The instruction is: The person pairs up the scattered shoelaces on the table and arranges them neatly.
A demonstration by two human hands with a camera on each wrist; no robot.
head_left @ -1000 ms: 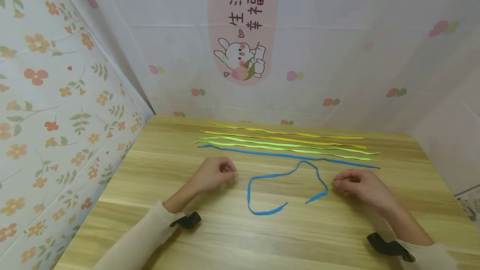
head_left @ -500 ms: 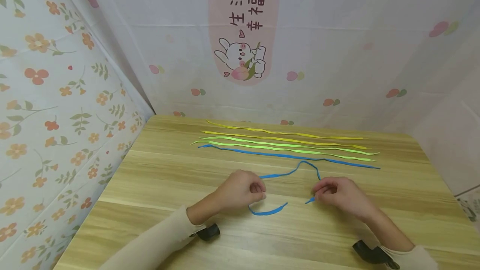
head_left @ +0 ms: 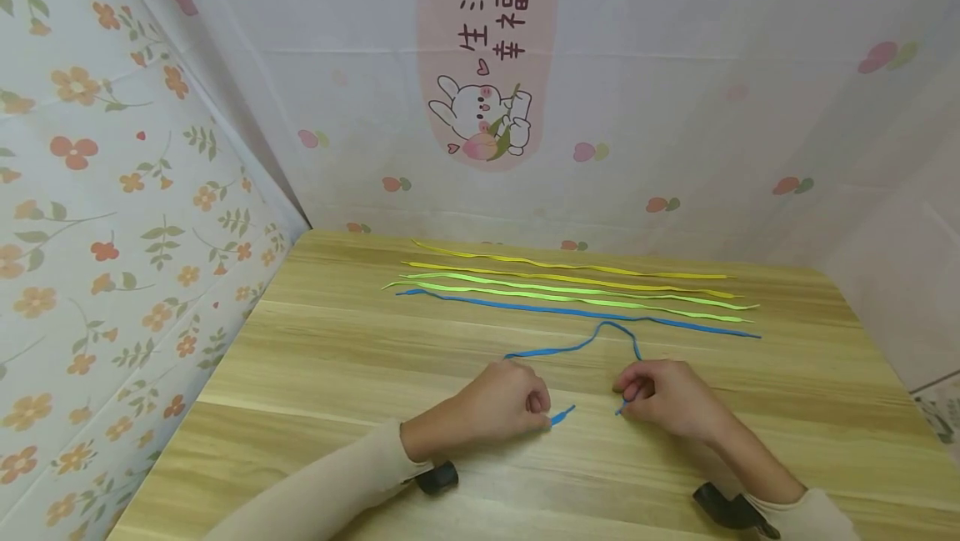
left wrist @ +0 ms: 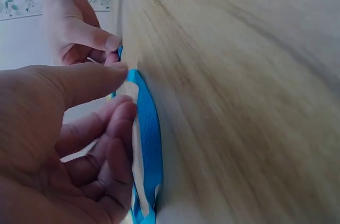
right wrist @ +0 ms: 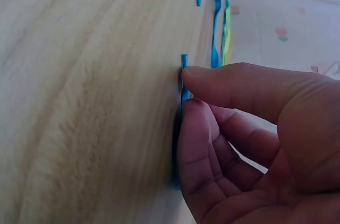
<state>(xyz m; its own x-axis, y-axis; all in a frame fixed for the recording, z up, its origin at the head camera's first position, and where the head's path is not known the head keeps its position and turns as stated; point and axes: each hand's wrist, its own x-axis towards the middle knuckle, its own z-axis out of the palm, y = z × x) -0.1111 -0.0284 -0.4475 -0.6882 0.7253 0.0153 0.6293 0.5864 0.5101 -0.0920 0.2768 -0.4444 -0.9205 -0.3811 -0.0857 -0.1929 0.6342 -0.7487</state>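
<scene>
A blue shoelace point(head_left: 551, 351) lies in an open loop on the table, its two ends facing the person. At its left end, my left hand point(head_left: 506, 406) is lowered over the lace with fingers bent. In the left wrist view the thumb and forefinger stand apart beside the blue shoelace point(left wrist: 150, 134). My right hand point(head_left: 671, 398) pinches the other end between thumb and forefinger, and a short tip of the shoelace point(right wrist: 184, 60) sticks out past the thumb. The hands cover parts of the loop's sides.
Behind the loop, a straight blue shoelace point(head_left: 540, 308), two light green shoelaces point(head_left: 555, 288) and two yellow shoelaces point(head_left: 540, 263) lie side by side on the wooden table point(head_left: 315, 374). A printed cloth point(head_left: 637, 91) hangs at the table's back edge.
Both hands have come inward from outside the loop to the lace's ends. The right-hand end has shifted slightly and is now pinched; the straight laces have not moved.
</scene>
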